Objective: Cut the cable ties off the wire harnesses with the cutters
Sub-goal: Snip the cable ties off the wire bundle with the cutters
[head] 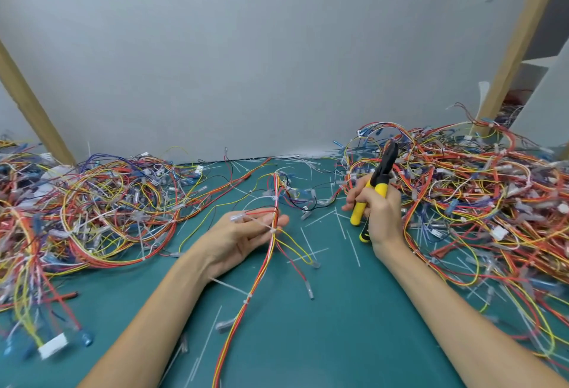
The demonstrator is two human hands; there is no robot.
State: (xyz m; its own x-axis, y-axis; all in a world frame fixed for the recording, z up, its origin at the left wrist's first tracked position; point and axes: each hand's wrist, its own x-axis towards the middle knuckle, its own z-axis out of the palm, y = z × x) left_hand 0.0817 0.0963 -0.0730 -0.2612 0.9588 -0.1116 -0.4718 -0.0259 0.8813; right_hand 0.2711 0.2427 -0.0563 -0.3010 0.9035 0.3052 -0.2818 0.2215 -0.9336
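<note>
A wire harness (260,267) of red, yellow and white wires runs up the middle of the green mat. It crosses the straight fingers of my left hand (243,238), which lies palm up beneath it. A white cable tie (272,230) binds the wires right at my fingertips, and another white tie (248,296) sits lower on the bundle. My right hand (377,212) grips the yellow-and-black cutters (377,181), jaws pointing up and away, to the right of the harness and apart from it.
A big tangle of harnesses (92,203) fills the left side of the green mat (308,341), and a larger heap (477,190) fills the right. Cut white tie pieces (352,243) litter the mat. A grey wall (261,64) and two wooden posts stand behind.
</note>
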